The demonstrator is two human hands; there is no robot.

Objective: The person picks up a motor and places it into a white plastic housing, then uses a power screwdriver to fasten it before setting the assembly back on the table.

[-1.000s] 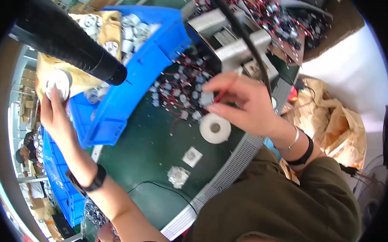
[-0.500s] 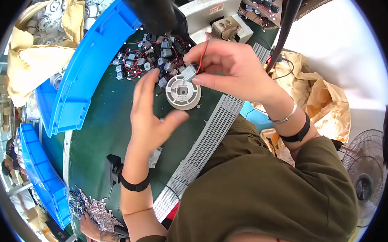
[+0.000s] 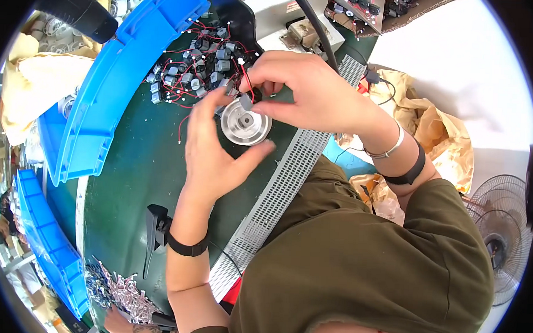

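My right hand (image 3: 305, 94) pinches a small grey motor (image 3: 246, 101) with a red wire between thumb and fingers, just over the far edge of a round metal fixture (image 3: 257, 130). The fixture shows a shiny, cup-like face with a hole in its middle. To its left, my left hand (image 3: 210, 155) is open, thumb apart from the fingers, curving around the fixture's near left side; whether it touches is hard to tell. Its fingertips reach close to the motor pile (image 3: 190, 74), a heap of small grey and black motors with red wires.
A blue bin (image 3: 93, 117) with white plastic parts stands at the left, behind it brown paper. A black electric screwdriver (image 3: 83, 12) hangs at the upper left. A black stand (image 3: 156, 224) sits on the green table (image 3: 129, 184). Another person's hand (image 3: 117, 322) is by a wire heap (image 3: 127, 294).
The round white slotted part on the fixture no longer shows; bare metal does. My right hand with the motor has moved slightly left. The screwdriver appears farther left.
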